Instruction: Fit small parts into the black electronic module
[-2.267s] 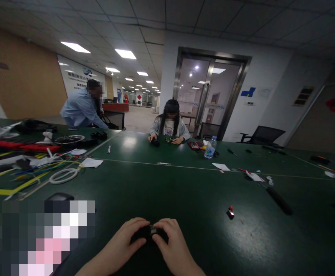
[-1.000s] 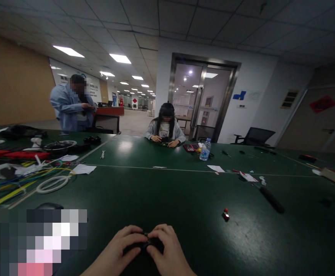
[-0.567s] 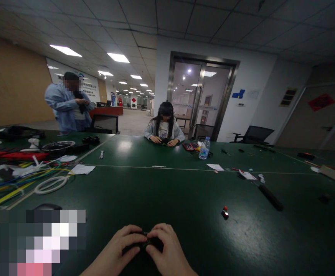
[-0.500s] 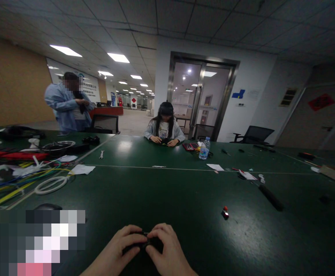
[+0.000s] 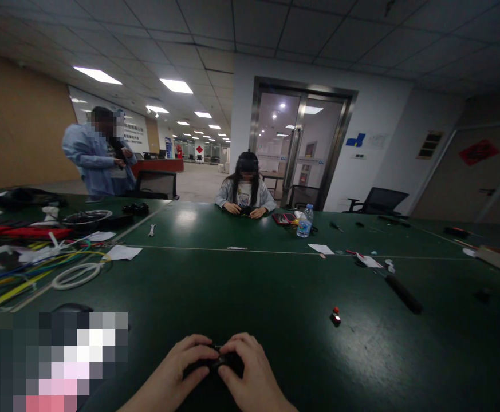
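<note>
At the near edge of the green table, my left hand [image 5: 188, 364] and my right hand [image 5: 246, 366] are closed together on a small black object [image 5: 221, 361]. Fingers and thumbs of both hands wrap round it from either side. Most of it is hidden by my fingers, so its kind cannot be made out. A small red and silver item [image 5: 335, 316] lies on the table ahead and to the right of my right hand, apart from it.
Cables [image 5: 78, 276], papers and tools crowd the left of the green table [image 5: 215, 292]. A black-handled tool [image 5: 403, 294] lies at right. A water bottle [image 5: 305, 222] and a wrench [image 5: 152, 230] stand and lie farther off. One person sits opposite; another stands at left.
My hands keep almost the same hold on the black object, with slight finger movement. The standing person at left has moved their hands a little apart.
</note>
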### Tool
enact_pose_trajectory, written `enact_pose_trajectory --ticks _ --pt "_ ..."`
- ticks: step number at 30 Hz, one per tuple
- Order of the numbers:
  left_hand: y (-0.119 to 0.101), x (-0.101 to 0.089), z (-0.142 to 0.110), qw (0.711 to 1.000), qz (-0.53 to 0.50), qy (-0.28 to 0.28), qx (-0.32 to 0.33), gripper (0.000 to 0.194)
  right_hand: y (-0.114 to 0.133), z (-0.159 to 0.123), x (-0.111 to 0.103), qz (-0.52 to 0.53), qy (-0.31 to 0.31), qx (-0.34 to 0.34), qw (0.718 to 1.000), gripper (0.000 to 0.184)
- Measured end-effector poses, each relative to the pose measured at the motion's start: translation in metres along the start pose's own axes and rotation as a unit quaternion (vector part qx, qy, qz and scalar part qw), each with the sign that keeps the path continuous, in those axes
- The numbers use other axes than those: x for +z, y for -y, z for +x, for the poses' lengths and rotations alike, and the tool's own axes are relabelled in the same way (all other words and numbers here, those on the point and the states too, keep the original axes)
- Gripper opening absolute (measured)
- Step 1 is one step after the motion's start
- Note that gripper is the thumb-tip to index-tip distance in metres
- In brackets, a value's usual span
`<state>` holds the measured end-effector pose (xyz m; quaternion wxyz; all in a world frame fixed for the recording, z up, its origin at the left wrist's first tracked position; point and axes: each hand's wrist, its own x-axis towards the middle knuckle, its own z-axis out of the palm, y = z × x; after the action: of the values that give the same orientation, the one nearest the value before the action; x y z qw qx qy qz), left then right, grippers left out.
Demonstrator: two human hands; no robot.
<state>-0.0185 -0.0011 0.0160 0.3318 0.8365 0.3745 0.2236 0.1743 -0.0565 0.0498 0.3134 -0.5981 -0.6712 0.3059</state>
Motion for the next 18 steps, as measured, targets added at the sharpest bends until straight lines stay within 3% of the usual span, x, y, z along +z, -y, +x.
enact_pose_trajectory --ticks 6,18 --pt "-0.0047 0.0004 -0.0016 1.000 -0.009 -0.029 -0.004 0.029 0.0018 -0.0016 -0.0021 0.004 0.011 0.009 1.000 0.023" --pt "-0.0052 -0.0003 -0.0003 1.000 0.021 -0.011 0.017 0.034 -0.0031 0.0001 0.0015 -0.001 0.000 -0.002 1.000 0.025"
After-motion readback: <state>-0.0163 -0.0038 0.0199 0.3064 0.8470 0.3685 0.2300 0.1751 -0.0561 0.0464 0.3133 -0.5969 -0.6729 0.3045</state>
